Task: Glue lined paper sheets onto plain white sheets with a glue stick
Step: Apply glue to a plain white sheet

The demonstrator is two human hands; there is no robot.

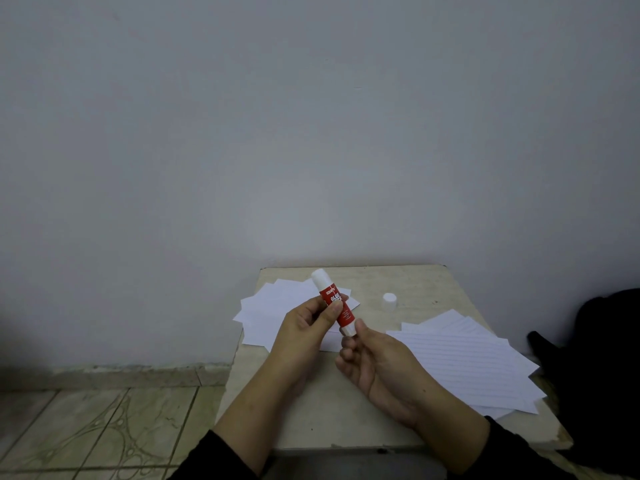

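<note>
A red-and-white glue stick point(332, 299) is held tilted above the small table, its white top pointing up and away. My left hand point(304, 327) grips its red middle between thumb and fingers. My right hand point(367, 355) pinches the white base end of the stick with thumb and fingertips. A loose white cap point(389, 301) stands on the table behind my right hand. Plain white sheets point(270, 306) lie fanned at the table's left, partly under my left hand. Lined sheets point(478, 362) lie fanned at the right.
The beige table point(346, 420) stands against a grey wall. A dark bag point(595, 358) sits right of the table. Patterned floor tiles point(104, 431) spread to the left, below the table's edge.
</note>
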